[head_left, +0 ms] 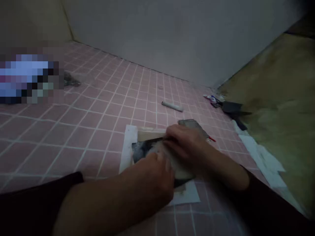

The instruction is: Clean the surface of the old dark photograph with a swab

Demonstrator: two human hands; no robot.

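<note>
Dark sleeves (31, 200) end at both bare forearms. L hand (154, 180) & R hand (184, 144) sit close together on a pale fluffy wad (167, 157), fingers (172, 131) curled over it, not spread (blurred, so exact grip can't be told). Wad lies on a dark glossy sheet (145, 147), w/ a beige strip (150, 135) just beyond, all on white paper (128, 144) on pink tile floor (86, 137). Just past R hand: grey flat piece (193, 125) & a red tip (212, 139). Further off: grey-white marker (172, 106), black object (231, 107), torn white paper (261, 160), olive mat (278, 98), grey wall (172, 36).
</note>
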